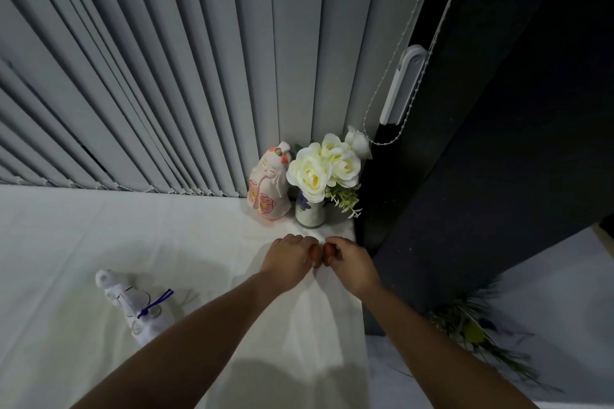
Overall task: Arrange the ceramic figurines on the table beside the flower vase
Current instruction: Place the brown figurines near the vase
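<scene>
A pink-and-white ceramic figurine point(267, 186) stands upright at the back of the table, touching the left side of the small flower vase point(309, 213) with white roses point(324, 168). A second white figurine with a purple cord point(138, 304) lies on its side at the front left. My left hand point(288, 257) and my right hand point(350, 264) meet thumb to thumb just in front of the vase. Their fingers curl down into the white tablecloth point(66, 242), and creases run out from between them.
Grey vertical blinds point(166, 76) hang behind the table. A dark panel point(465, 176) with a bead chain and white handle point(402, 83) rises right of the vase. The table's right edge drops beside my right arm; greenery point(475, 332) lies on the floor below.
</scene>
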`<state>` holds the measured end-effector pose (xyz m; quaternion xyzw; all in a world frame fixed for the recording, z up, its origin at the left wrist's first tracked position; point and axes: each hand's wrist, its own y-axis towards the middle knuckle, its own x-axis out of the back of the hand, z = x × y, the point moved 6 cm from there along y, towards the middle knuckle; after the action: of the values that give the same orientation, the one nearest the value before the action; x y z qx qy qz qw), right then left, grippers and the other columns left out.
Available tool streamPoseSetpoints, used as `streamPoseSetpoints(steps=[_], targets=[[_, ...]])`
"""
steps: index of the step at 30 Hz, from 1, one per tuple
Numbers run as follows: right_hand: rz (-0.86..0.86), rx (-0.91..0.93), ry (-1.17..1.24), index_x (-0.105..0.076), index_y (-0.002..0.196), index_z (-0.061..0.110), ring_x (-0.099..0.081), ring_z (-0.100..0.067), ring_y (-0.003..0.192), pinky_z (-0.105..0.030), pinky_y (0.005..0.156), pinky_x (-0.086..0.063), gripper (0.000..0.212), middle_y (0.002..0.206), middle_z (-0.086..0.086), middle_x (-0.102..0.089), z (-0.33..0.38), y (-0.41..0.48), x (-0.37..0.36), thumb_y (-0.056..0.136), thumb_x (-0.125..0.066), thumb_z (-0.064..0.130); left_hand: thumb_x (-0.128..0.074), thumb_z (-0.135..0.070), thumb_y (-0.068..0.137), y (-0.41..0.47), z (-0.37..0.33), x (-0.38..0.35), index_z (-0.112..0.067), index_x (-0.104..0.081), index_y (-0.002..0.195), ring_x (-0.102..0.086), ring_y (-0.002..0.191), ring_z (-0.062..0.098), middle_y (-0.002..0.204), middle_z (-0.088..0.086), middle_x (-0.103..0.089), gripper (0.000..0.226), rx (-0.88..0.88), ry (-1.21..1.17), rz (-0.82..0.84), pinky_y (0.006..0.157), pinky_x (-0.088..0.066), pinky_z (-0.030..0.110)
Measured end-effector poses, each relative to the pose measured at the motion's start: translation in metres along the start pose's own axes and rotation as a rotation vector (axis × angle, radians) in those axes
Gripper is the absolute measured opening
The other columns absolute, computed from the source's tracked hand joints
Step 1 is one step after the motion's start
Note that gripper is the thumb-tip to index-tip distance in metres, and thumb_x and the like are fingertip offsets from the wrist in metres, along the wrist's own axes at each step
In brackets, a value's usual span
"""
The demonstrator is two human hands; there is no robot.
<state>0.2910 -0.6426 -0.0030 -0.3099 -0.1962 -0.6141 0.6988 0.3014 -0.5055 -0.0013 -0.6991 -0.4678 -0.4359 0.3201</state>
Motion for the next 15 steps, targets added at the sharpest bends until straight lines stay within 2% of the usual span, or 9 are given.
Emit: streamPoseSetpoints(steps=[12,15], targets=[[0.007,-0.025,0.003,-0.060,0.123,0.012,-0.061,-0.017,0.097,-0.022,0.084,-0.044,0.039,0.107,-0.007,-0.069,-0.0033,-0.0051,-0.0018,0.085,-0.057,0.002,-0.058,-0.025,0.084,-0.0023,0.0052,-0.0028,-0.021,-0.057,0.118,-0.056,0.107,0.028,0.111,0.004,-0.067,0.035,0.009,-0.005,0.046,0.090,-0.045,0.036],[0.004,-0.031,-0.001,-0.059,0.124,0.012,-0.063,-0.018,0.095,-0.025,0.084,-0.047,0.039,0.105,-0.008,-0.070,-0.0037,-0.0058,-0.0018,0.086,-0.056,0.003,-0.057,-0.024,0.085,-0.0030,0.0043,-0.0022,-0.021,-0.056,0.121,-0.056,0.108,0.029,0.112,0.005,-0.067,0.036,0.010,-0.002,0.050,0.091,-0.046,0.038]])
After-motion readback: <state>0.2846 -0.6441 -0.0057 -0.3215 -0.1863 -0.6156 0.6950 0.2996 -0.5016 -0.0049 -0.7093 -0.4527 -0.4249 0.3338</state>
